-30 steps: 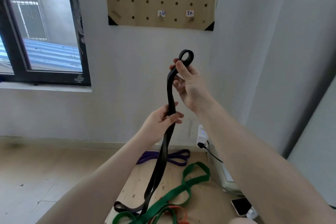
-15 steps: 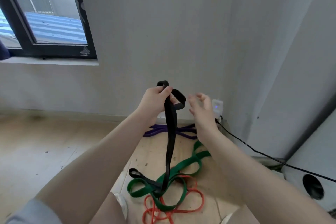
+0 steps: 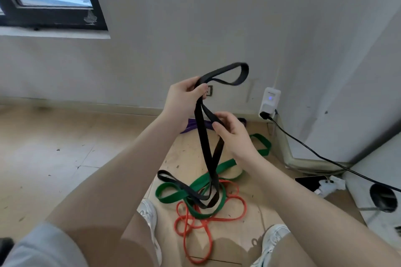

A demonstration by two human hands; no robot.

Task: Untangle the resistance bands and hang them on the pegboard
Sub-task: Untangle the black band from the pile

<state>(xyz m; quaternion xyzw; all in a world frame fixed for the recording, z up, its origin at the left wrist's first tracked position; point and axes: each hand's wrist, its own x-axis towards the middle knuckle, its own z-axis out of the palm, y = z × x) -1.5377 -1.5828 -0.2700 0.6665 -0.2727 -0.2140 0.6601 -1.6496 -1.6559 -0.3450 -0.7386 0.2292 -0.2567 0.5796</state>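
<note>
Both hands, left hand point(image 3: 182, 102) and right hand point(image 3: 235, 134), pinch the black band point(image 3: 202, 136), maybe caught under the green band point(image 3: 195, 186); nothing hung yet.

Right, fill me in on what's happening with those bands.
A person is working the black resistance band loose. The left hand grips it near the top, leaving a loop sticking up, and the right hand pinches one strand lower down. Its bottom end lies on the floor, crossed with the green band and the orange band. A purple band lies by the wall. No pegboard is in view.
</note>
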